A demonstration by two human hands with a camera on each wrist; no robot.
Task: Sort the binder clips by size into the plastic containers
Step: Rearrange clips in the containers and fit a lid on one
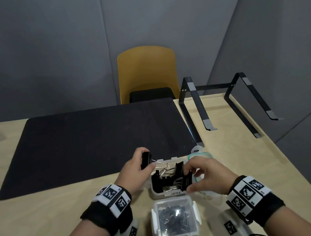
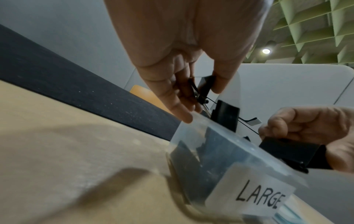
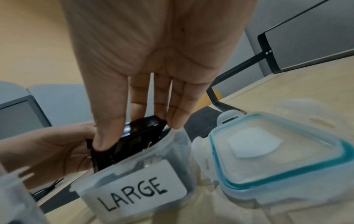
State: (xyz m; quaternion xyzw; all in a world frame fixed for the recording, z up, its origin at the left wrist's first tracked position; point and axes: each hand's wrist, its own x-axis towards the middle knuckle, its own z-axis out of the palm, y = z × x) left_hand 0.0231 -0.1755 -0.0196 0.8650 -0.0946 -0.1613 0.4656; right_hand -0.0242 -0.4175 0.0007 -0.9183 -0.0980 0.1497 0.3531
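Note:
A clear plastic container point(image 1: 155, 194) labelled LARGE point(image 3: 134, 192) stands open on the desk, filled with several big black binder clips. My left hand point(image 1: 137, 168) grips one large black clip point(image 1: 146, 160) just above the container's far left corner; its silver wire handles point down into the pile. My right hand point(image 1: 204, 175) pinches another large black clip point(image 1: 186, 181) at the container's right rim point(image 3: 178, 136). A second clear container point(image 1: 176, 222), nearer me, has its lid on and holds several small clips.
A teal-rimmed lid point(image 3: 277, 151) lies on the desk right of the LARGE container. A black desk mat point(image 1: 86, 145) spreads behind. A black metal stand point(image 1: 228, 103) sits at the back right, and a yellow chair point(image 1: 147, 73) is beyond the desk.

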